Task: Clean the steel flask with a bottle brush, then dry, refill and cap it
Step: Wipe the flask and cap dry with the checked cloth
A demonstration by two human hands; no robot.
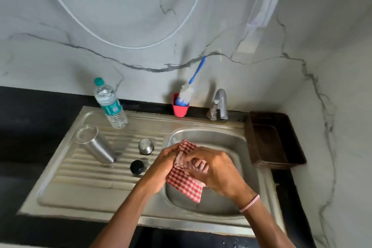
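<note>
— Both hands are over the sink basin (pixel 211 203), with a red checked cloth (pixel 185 185) bunched between them. Why there, do you think?

— My guess is so drips fall into the basin. The left hand (pixel 169 159) is curled closed around the upper part of the cloth, and the right hand (pixel 215 169) is folded over it from the other side, fingers bent in tight. Neither is spread at all. Whether they are wringing the cloth or drying themselves on it, I cannot tell.

— And the steel flask (pixel 96 145)?

— Standing mouth-up on the ribbed drainboard (pixel 80 177), well apart from the hands, tilted-looking only from the wide lens. Its mouth is uncovered. On the ribs any water would run off, which seems the reason it was set there.

— Its caps?

— A steel cup-lid (pixel 146 146) and a black stopper (pixel 137 167) lie on the same ribs, between flask and basin, close together but not touching.

— The bottle brush (pixel 188 90)?

— Head-down in a red holder (pixel 180 108) by the wall, beside the tap (pixel 219 105). So scrubbing looks finished to me.

— And refilling?

— A plastic water bottle (pixel 110 105), cap on, stands behind the flask, handy for pouring. Only this one head view is given.
</note>
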